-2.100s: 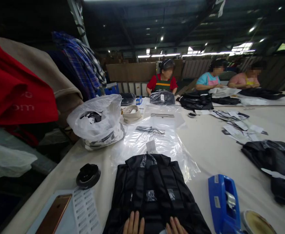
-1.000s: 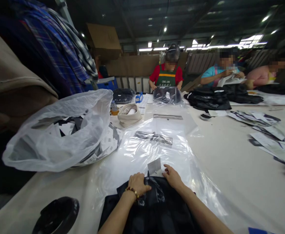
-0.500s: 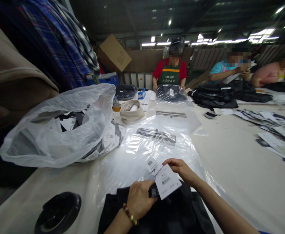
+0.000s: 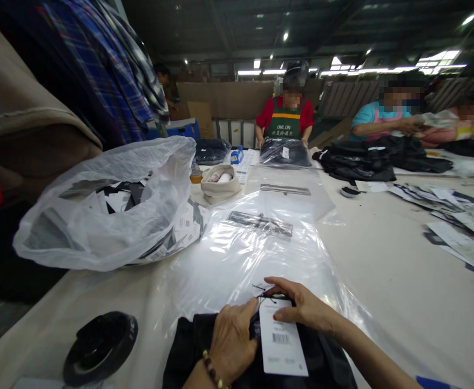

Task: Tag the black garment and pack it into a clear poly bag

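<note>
A folded black garment (image 4: pixel 204 351) lies in front of me at the table's near edge. My left hand (image 4: pixel 234 336), a beaded bracelet on its wrist, is closed on the top edge of the garment, its index finger reaching to the tag string. A white hang tag (image 4: pixel 281 346) with a barcode lies flat on the black cloth. My right hand (image 4: pixel 302 307) has its thumb on the tag's face and its fingers curled over the top end by the string. Clear plastic bags (image 4: pixel 229 265) are spread just beyond the garment.
Left stands a translucent bag (image 4: pixel 70 243) full of tags, with a black tape-like roll (image 4: pixel 99 346) nearer me. A cloth pouch (image 4: pixel 221 186) sits ahead. Loose tags (image 4: pixel 459 237) lie right. Across the table are black garments (image 4: pixel 358 159) and several people. Clothes (image 4: pixel 99 70) hang at left.
The hang tag has come down from a raised tilt to lie flat on the garment. My right hand moved from the tag's upper corner to over its top end, thumb on its face.
</note>
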Available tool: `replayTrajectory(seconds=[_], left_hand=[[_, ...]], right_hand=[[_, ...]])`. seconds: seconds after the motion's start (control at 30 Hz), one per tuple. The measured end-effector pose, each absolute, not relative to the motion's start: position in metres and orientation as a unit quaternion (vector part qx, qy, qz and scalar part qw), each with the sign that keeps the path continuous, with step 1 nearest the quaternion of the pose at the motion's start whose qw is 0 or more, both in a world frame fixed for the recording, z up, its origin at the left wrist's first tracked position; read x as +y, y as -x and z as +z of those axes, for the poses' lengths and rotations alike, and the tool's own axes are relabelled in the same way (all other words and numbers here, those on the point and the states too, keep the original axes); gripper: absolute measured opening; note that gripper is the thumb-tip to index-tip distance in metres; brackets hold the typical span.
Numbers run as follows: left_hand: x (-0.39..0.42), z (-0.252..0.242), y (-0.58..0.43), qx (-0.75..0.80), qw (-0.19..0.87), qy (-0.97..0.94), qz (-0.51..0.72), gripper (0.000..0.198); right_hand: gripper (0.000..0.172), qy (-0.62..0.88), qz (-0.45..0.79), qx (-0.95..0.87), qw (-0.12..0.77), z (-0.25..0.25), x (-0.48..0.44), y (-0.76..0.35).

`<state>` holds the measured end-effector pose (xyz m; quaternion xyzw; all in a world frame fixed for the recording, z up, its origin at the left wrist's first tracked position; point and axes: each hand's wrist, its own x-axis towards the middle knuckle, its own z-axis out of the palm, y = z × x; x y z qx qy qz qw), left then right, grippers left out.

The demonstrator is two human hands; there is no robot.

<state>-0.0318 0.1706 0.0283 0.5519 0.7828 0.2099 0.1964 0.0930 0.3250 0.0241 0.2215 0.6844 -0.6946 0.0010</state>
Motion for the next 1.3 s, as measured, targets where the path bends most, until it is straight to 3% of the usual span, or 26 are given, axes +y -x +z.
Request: replayTrajectory(seconds=[0.27, 0.53, 0.87, 1.0, 1.1, 1.2, 1.3], left_hand=[[0.168, 0.022, 0.031, 0.795, 0.233, -0.531, 0.179, 0.046], [0.165, 0.035, 0.047, 0.781, 0.326, -0.481, 0.23, 0.064], [0.179, 0.031, 0.041, 0.803, 0.303, -0.439, 0.267, 0.049], [0.181, 0.032, 0.041, 0.787, 0.326, -0.453, 0.264, 0.031], [0.181, 0.033, 0.04, 0.774, 0.323, -0.474, 0.269, 0.027], [0.18, 0.032, 0.038, 0.772, 0.315, -0.482, 0.269, 0.027], [0.178, 0.031, 0.037, 0.773, 0.306, -0.488, 0.266, 0.026]], right_hand=[[0.08, -0.239, -0.657, 0.715, 0.013, 0.034, 0.326, -0.074], [0.06, -0.138, -0.508, 0.849, -0.048, 0.062, 0.335, -0.055], [0.039, -0.144, -0.561, 0.811, -0.081, 0.037, 0.321, -0.062], [0.048, -0.2, -0.507, 0.833, -0.095, 0.032, 0.322, -0.08], [0.06, -0.281, -0.514, 0.81, -0.037, 0.022, 0.325, -0.096], [0.054, -0.301, -0.543, 0.784, -0.007, 0.011, 0.33, -0.102], [0.043, -0.294, -0.479, 0.826, -0.039, 0.009, 0.337, -0.093]])
